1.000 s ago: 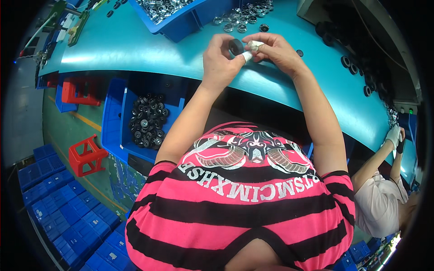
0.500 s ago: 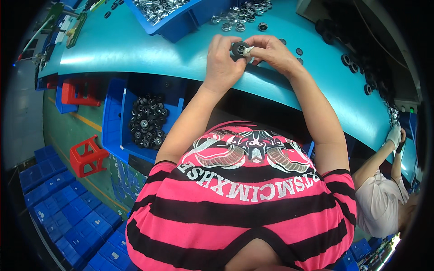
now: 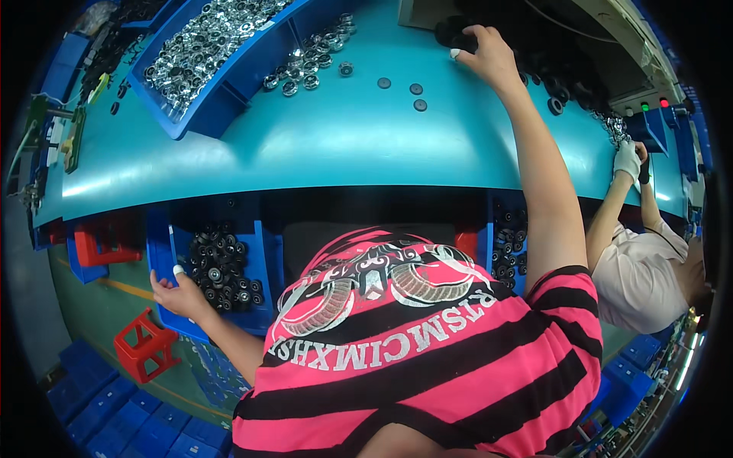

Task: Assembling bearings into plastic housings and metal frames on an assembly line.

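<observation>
Currently restocking: left hand (image 3: 179, 294) loosely curled, apparently empty, beside black parts bin (image 3: 221, 271); right hand (image 3: 489, 57) fingers pinching black part (image 3: 450, 34) on worktop (image 3: 305, 145); next needs a fresh pick.

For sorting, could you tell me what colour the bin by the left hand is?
Blue: the bin of black round parts beside the left hand, in the head view.

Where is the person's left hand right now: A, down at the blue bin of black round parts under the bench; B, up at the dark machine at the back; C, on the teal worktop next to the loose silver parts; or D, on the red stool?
A: the left hand rests at the edge of the blue bin of black round parts below the bench.
</observation>
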`<state>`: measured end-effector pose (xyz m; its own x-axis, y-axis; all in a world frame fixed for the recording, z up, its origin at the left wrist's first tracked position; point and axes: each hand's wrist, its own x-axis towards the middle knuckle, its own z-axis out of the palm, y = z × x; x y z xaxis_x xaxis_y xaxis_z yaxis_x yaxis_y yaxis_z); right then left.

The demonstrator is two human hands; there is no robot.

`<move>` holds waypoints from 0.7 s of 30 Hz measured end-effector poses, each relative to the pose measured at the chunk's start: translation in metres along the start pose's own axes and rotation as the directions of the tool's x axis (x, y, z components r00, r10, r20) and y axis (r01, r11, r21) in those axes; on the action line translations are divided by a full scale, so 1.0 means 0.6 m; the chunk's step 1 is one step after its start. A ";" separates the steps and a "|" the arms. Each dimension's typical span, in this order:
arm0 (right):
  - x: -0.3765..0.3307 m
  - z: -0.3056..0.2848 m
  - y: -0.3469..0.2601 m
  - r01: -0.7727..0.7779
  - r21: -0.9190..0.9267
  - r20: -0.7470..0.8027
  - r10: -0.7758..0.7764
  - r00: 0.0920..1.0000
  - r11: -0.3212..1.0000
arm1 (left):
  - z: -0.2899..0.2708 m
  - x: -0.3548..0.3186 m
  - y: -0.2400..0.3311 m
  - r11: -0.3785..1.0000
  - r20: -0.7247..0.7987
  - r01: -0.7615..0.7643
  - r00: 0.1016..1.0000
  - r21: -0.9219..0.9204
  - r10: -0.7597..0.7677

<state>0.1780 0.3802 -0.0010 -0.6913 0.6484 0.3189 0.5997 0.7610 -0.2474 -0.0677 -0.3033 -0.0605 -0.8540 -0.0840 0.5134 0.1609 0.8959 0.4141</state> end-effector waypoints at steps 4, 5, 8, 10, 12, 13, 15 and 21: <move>0.009 0.040 0.008 -0.061 -0.035 -0.013 0.060 0.998 0.998 | -0.003 -0.034 0.137 0.911 0.065 -0.044 0.995 -0.409 0.077; 0.007 0.038 -0.014 -0.024 0.069 0.004 0.024 1.000 0.997 | -0.003 -0.051 0.197 0.862 0.110 -0.069 0.984 -0.502 0.142; -0.030 0.010 -0.123 0.128 0.436 -0.020 -0.133 0.991 0.891 | 0.013 -0.090 0.371 0.626 0.360 0.035 0.842 -0.779 0.401; -0.066 -0.018 -0.209 0.189 0.590 0.038 -0.260 0.965 0.785 | 0.039 -0.109 0.450 0.453 0.558 0.346 0.653 -0.822 0.513; -0.099 -0.026 -0.274 0.239 0.671 0.053 -0.367 0.929 0.701 | 0.068 -0.118 0.500 0.301 0.655 0.626 0.466 -0.719 0.594; -0.110 -0.024 -0.297 0.272 0.694 0.055 -0.426 0.903 0.666 | 0.082 -0.123 0.515 0.184 0.676 0.764 0.398 -0.619 0.620; -0.125 -0.027 -0.324 0.318 0.693 0.091 -0.516 0.852 0.647 | 0.090 -0.125 0.543 -0.002 0.626 0.856 0.379 -0.516 0.681; -0.069 0.035 -0.278 -0.018 0.888 0.207 -0.364 0.908 0.459 | 0.132 -0.110 0.503 -0.213 0.534 0.932 0.345 -0.294 0.772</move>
<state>0.0984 0.2269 0.0078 -0.9295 0.3157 0.1906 -0.0702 0.3558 -0.9319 -0.0021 0.0070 -0.0287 -0.4347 0.8955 0.0949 -0.6845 -0.3971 0.6114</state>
